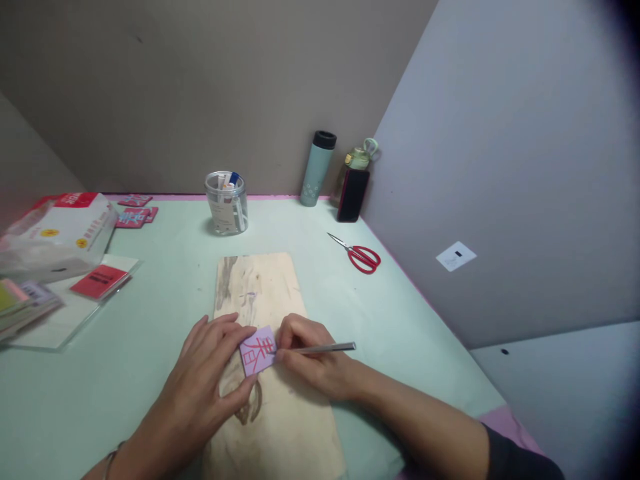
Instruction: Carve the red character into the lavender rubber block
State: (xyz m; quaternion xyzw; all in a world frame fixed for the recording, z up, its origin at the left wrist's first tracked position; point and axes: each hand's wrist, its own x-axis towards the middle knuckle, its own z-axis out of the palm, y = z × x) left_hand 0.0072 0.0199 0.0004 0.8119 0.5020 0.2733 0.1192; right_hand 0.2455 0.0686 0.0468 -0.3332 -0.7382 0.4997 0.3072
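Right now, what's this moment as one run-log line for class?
left hand: holds purple card; right hand: holds silver tool at card; beneath: wooden board; nearby: red-handled scissors

left hand (213, 363) grips purple block (258, 352) | right hand (313, 357) holds silver tool (327, 348)

Board (280, 420): matt, grained wood
Slim tool (330, 348): smooth, shiny metal
Lilac block (257, 353): matt, smooth
Scissors (351, 250), one o'clock from board: metal blades, smooth plastic handles
Bag (67, 230), ten o'clock from board: crinkled plastic

Gap between pen (327, 348) and scissors (351, 250), flask (317, 172) standing beyond; bag (63, 235) blocking left side
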